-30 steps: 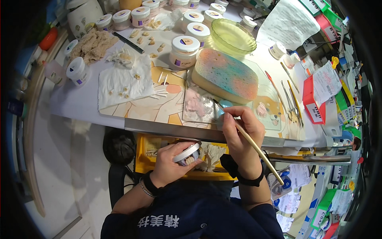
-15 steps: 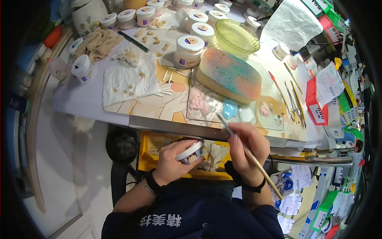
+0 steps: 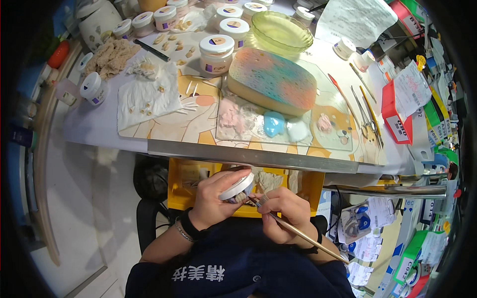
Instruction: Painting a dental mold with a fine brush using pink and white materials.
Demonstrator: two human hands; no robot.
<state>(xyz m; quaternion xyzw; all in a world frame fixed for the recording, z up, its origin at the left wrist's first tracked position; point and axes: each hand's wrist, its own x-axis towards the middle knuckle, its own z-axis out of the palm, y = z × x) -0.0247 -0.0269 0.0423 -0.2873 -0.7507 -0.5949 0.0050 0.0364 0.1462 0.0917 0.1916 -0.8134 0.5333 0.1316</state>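
In my left hand (image 3: 213, 196), closed around it, is a dental model (image 3: 240, 197) with tooth shapes and a round white base. It is held over the drawer, below the table's front edge. My right hand (image 3: 287, 213) is closed on a slim brush (image 3: 307, 235) with a pale handle. The brush tip meets the model or lies just beside it; I cannot tell which. Beyond both hands, a glass slab (image 3: 248, 135) carries pink paste (image 3: 232, 118), blue paste (image 3: 274, 123) and white paste (image 3: 299, 130).
A coloured sponge (image 3: 273, 82) rests on the slab's far part. Behind it stand a green glass bowl (image 3: 283, 34) and several lidded jars (image 3: 216, 53). Tweezers (image 3: 359, 111) lie right, a white cloth (image 3: 149, 97) left. The yellow drawer (image 3: 180, 198) is under the table edge (image 3: 248, 158).
My right hand has come down and left from the slab's front edge, bringing the brush tip to the model. My left hand still holds the model. The view has shifted slightly.
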